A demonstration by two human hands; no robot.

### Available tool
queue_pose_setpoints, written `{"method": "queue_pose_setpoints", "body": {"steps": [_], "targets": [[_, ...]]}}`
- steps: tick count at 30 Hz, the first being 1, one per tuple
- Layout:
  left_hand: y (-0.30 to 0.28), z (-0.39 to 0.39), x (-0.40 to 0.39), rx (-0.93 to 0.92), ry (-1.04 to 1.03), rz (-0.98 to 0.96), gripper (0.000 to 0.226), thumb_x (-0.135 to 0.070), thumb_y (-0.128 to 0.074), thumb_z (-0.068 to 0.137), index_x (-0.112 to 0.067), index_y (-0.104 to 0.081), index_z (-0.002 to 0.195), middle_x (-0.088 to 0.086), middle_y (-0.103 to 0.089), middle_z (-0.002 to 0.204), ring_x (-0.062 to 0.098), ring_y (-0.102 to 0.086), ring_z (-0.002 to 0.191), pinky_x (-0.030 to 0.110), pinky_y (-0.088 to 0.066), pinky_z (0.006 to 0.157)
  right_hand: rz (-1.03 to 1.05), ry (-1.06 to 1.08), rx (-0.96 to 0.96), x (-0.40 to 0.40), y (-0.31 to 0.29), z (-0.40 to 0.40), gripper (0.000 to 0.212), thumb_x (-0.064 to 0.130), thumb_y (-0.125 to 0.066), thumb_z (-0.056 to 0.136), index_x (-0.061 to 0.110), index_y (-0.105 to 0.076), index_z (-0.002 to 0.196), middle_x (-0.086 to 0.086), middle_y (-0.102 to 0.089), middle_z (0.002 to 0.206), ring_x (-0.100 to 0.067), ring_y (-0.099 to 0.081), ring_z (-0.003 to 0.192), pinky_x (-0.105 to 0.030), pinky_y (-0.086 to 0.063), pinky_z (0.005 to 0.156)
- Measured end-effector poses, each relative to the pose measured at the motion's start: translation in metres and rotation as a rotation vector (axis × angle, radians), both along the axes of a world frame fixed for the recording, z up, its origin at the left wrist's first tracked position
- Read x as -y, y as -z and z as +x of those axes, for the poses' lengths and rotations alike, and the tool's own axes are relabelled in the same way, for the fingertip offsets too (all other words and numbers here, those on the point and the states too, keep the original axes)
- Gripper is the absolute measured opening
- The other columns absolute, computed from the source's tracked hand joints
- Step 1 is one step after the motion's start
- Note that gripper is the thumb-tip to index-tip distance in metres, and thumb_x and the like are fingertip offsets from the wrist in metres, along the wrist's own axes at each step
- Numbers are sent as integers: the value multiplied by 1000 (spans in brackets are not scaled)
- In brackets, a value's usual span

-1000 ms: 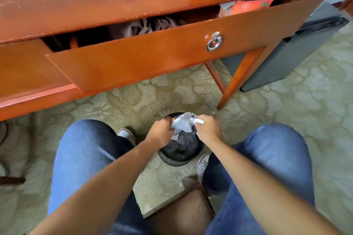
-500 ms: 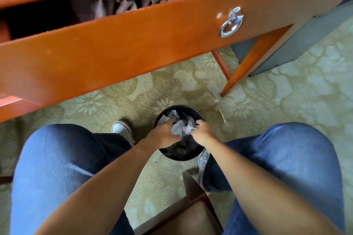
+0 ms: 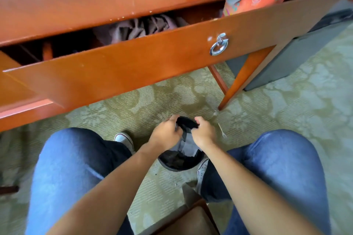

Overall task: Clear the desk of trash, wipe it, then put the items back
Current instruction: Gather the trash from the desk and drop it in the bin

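**Black bin, both hands at its liner**

Black round trash bin [image 3: 179, 160] sits on the patterned carpet [image 3: 286, 112] between the person's knees, crumpled paper [image 3: 188, 148] inside. Left hand [image 3: 165, 133] and right hand [image 3: 204, 132] each pinch the dark liner's rim; half a second ago they pressed the paper down. Beside the bin lies a plastic fork [image 3: 221, 129]. Above, the glossy wooden drawer [image 3: 133, 66] hangs open.

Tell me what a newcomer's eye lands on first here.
First the two hands, left and right, meeting over the black bin on the carpet between the knees, crumpled paper below them. Next the open drawer above, with brown cloth and an orange packet inside. A fork lies right of the bin.
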State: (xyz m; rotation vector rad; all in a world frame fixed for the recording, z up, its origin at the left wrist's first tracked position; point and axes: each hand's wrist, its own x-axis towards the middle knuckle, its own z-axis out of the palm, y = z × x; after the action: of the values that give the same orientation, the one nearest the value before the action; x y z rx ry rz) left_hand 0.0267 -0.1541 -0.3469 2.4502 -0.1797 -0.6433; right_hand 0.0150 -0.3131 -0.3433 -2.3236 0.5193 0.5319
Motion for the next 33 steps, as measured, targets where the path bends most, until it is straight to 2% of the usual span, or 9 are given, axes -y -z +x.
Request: {"method": "queue_pose_setpoints", "body": {"steps": [2, 4, 7, 10, 14, 17, 22, 28, 33], "targets": [[-32, -8, 3, 157, 21, -53, 58, -24, -51, 103, -21, -34, 159, 9, -54, 147, 26, -59, 122, 38, -53, 91, 14, 14, 96, -4, -25, -5, 55, 11, -53, 96, 29, -50, 148, -4, -64, 137, -30, -62, 118, -37, -52, 89], [-66, -21, 3, 322, 33, -101, 55, -23, -51, 102, -22, -39, 155, 3, -53, 150, 22, -53, 132, 37, -50, 101, 65, 41, 204, -6, -50, -15, 55, 9, -54, 96, 31, -51, 147, 1, -64, 137, -26, -61, 120, -35, -51, 91], [-125, -45, -5, 534, 64, -94, 49, -27, -48, 101, -24, -47, 150, -4, -58, 143, 17, -58, 125, 33, -53, 95, 159, 51, 386, -8, -87, -36, 57, 2, -56, 94, 30, -53, 144, 10, -62, 138, -17, -59, 127, -34, -48, 104], [-190, -57, -18, 831, 106, -97, 45, -28, -46, 96, -21, -57, 139, -4, -67, 128, 18, -64, 113, 34, -58, 82, 169, -12, 550, -6, -129, -48, 57, 1, -60, 93, 34, -56, 140, 18, -63, 133, -8, -58, 124, -34, -48, 105], [-279, -35, -33, 1147, 55, -87, 37, -23, -49, 95, -15, -66, 127, -2, -70, 114, 17, -64, 105, 30, -54, 82, 147, -81, 768, 3, -201, -42, 54, 3, -62, 92, 32, -58, 138, 16, -63, 132, -6, -57, 124, -32, -45, 107], [-322, 5, -45, 1135, -6, 86, 38, -29, -47, 94, -15, -65, 125, 0, -67, 102, 25, -64, 96, 38, -55, 73, 103, -139, 908, 5, -258, -23, 52, 5, -61, 91, 29, -59, 137, 17, -62, 129, -3, -57, 119, -28, -46, 103], [-349, 77, -59, 961, -21, 298, 55, -43, -35, 90, -21, -62, 132, 3, -68, 111, 32, -66, 105, 41, -55, 86, -36, -259, 935, 8, -329, 30, 48, 14, -61, 91, 31, -58, 136, 19, -55, 136, -7, -55, 116, -32, -50, 98], [-348, 162, -52, 899, -15, 330, 68, -52, -19, 85, -24, -56, 135, -1, -63, 134, 26, -58, 125, 39, -45, 102, -252, -288, 829, 8, -360, 136, 46, 23, -59, 93, 31, -56, 138, 12, -52, 145, -17, -54, 126, -32, -46, 102], [-332, 234, -45, 912, -52, 262, 63, -51, -25, 89, -21, -62, 130, -1, -67, 128, 25, -60, 122, 39, -46, 102, -372, -333, 761, -2, -363, 241, 47, 28, -57, 97, 28, -52, 143, 6, -51, 147, -18, -56, 126, -34, -47, 102]]}}
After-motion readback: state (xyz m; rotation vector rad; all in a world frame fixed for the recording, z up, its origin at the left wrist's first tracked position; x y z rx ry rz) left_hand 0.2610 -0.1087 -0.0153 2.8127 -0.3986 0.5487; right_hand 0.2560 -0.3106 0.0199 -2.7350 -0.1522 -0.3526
